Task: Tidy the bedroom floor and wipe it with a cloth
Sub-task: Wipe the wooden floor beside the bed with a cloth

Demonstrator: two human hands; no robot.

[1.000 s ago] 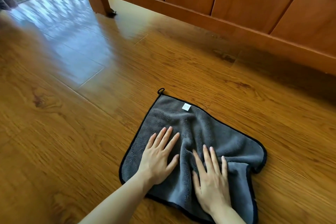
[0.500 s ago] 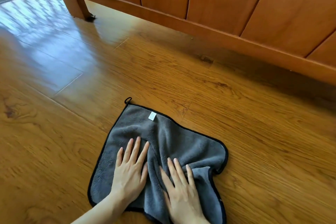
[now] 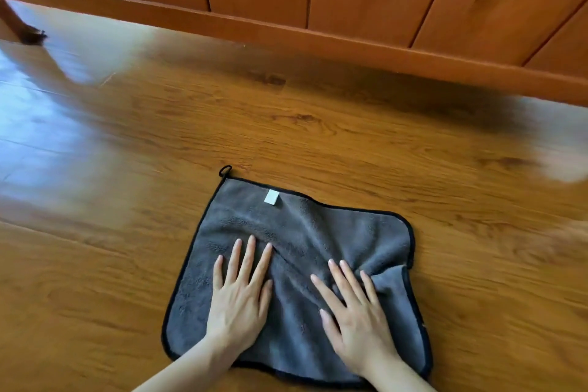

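Your grey microfibre cloth [image 3: 305, 251] lies spread on the wooden floor [image 3: 111, 232], in the lower middle of your view and well short of the wooden bed frame [image 3: 318, 38] that runs across the top. The cloth has a black stitched edge, a small black hanging loop [image 3: 225, 170] at its far left corner and a white label [image 3: 271, 196] just inside the far edge. Its right side is bunched into folds, with the near right corner doubled over.

Your left hand [image 3: 238, 299] rests flat on the left half of the cloth, palm down, its fingers [image 3: 246, 259] straight and slightly spread, pointing away from you. Your right hand [image 3: 358, 315] presses flat on the right half, its fingers [image 3: 345, 280] also straight and fanned apart, angled a little to the left. Neither hand is curled round the fabric; both simply press it to the floor. The two hands lie near each other but do not touch, with a ridge of wrinkled cloth between them.

At the far left a dark bed leg [image 3: 19, 25] meets the floor, where the boards shine with pale reflected light. The bed frame's bottom rail casts a dark shadow along the floor beneath it.
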